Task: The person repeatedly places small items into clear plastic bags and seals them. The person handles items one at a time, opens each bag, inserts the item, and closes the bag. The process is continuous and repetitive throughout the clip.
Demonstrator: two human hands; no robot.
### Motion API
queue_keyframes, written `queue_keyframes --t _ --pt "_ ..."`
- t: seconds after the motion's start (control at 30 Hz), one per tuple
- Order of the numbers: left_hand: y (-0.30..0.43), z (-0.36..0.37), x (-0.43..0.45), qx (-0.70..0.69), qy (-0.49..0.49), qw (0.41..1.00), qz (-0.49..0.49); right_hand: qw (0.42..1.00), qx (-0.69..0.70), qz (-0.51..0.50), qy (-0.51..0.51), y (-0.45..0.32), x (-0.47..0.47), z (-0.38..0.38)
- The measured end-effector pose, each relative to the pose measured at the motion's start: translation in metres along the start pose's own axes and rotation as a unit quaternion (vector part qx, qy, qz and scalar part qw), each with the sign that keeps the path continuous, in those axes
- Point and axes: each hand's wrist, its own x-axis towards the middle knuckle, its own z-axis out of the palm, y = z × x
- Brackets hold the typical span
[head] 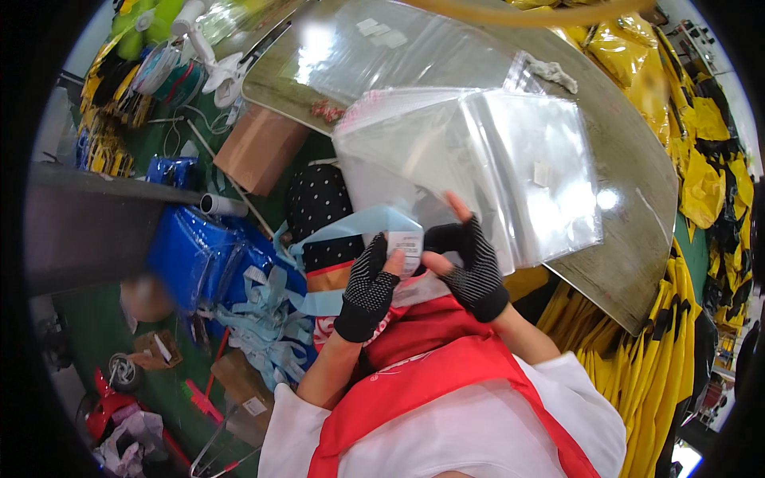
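Note:
My left hand (pixel 372 290), in a black fingerless glove with white grip dots, holds a white printed label (pixel 405 248) between thumb and fingers. The label is at the end of a light blue fabric strip (pixel 358 222), which loops to the left over my lap. My right hand (pixel 472 263), gloved the same way, is just right of the label with thumb and index finger apart; whether its other fingers touch anything is unclear. Beyond my hands, a stack of clear plastic bags (pixel 418 149) lies on the table and overhangs its near edge.
The table (pixel 633 239) curves around ahead and right. A tangle of light blue strips (pixel 269 328) hangs at left on blue plastic-wrapped bundles (pixel 197 257). A cardboard box (pixel 260 149) stands beyond them. Yellow sheets (pixel 651 352) hang at right.

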Motion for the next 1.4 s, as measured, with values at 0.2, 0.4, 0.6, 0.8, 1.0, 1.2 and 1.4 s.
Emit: queue_keyframes --t 0.2,0.4,0.6,0.8,1.0,1.2,1.4 --pt "0.013 -0.021 -0.022 0.154 -0.006 0.988 -0.017 0.978 -0.092 -0.170 -0.084 0.009 0.035 0.014" --pt "0.003 -0.037 -0.027 0.341 -0.064 0.938 0.006 0.972 0.029 -0.018 -0.235 0.015 0.035 -0.003" --pt "0.006 -0.063 -0.032 0.153 0.002 0.984 -0.088 0.960 -0.173 -0.169 0.144 0.028 0.056 -0.015" --pt "0.031 -0.090 -0.046 -0.067 0.221 0.972 -0.037 0.845 -0.448 -0.278 -0.086 0.049 0.025 -0.013" --pt "0.019 -0.073 -0.037 -0.068 0.189 0.977 -0.072 0.862 -0.440 -0.202 -0.153 0.064 0.019 -0.002" --pt "0.010 -0.064 -0.024 -0.067 0.142 0.986 -0.056 0.859 -0.446 -0.210 -0.136 0.062 0.019 0.002" --pt "-0.019 -0.055 -0.023 -0.063 0.162 0.983 -0.051 0.902 -0.341 -0.243 -0.104 0.059 0.022 -0.006"
